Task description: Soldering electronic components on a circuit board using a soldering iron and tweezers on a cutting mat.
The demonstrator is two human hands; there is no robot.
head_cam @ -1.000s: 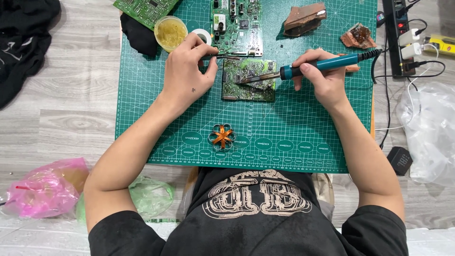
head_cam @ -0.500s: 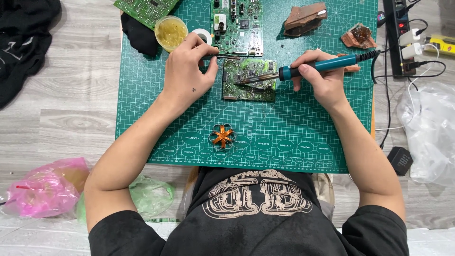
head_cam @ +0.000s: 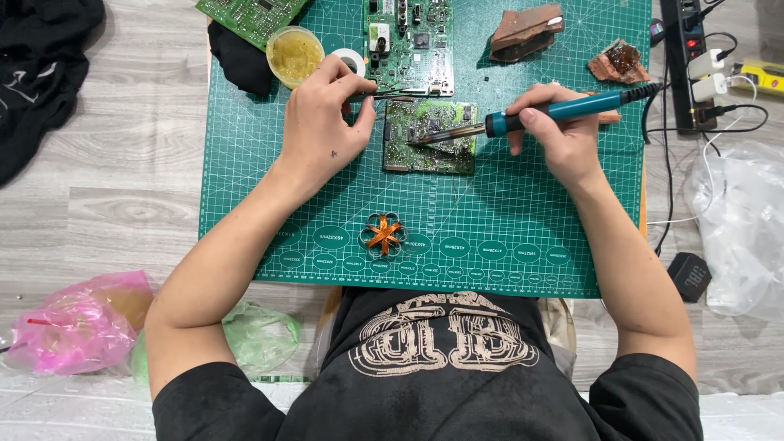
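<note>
Head view, left hand: I see my left hand (head_cam: 327, 122) knuckles-up on the green cutting mat (head_cam: 245, 204), fingers pinched shut on slim tweezers (head_cam: 384, 95) that point right, toward the top edge of the small circuit board (head_cam: 430, 136).
Head view, right hand: my right hand (head_cam: 559, 135) is closed in a pen grip around the teal soldering iron (head_cam: 531, 117); its tip touches the small circuit board's left half.
Board position: it lies flat on the mat between both hands, just below a larger circuit board (head_cam: 408, 41).
Surroundings: a tub of yellow flux (head_cam: 295, 55) and a tape roll (head_cam: 351, 61) sit just above my left hand; an orange-and-clear flower-shaped piece (head_cam: 384, 234) lies nearer my chest.
In the way: nothing covers the small board except the iron's tip.
Counts: three circuit boards including the one at the top left (head_cam: 249, 15), two brown sponge-like lumps (head_cam: 527, 31) at the top right, one power strip (head_cam: 682, 49), one pink bag (head_cam: 77, 322).
</note>
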